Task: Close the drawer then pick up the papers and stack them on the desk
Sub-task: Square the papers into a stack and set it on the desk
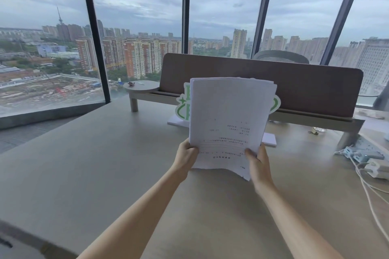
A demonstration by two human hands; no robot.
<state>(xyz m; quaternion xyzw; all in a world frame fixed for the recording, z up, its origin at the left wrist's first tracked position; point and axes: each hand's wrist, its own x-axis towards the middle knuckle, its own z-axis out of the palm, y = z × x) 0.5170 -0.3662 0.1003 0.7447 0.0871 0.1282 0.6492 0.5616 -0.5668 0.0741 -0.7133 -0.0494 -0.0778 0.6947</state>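
Note:
A bundle of white printed papers (229, 115) stands upright over the middle of the beige desk (101, 157), its lower edge resting on or just above the desk top. My left hand (186, 156) grips the bundle's lower left edge. My right hand (259, 160) grips its lower right edge, thumb on the front sheet. The sheets' top edges are slightly uneven. No drawer is in view.
Behind the papers stand a green and white sign (182, 103) on a white base, a brown divider panel (294, 83) and a low shelf (143, 87). A power strip with white cables (364, 159) lies at the right. Glass windows enclose the far side.

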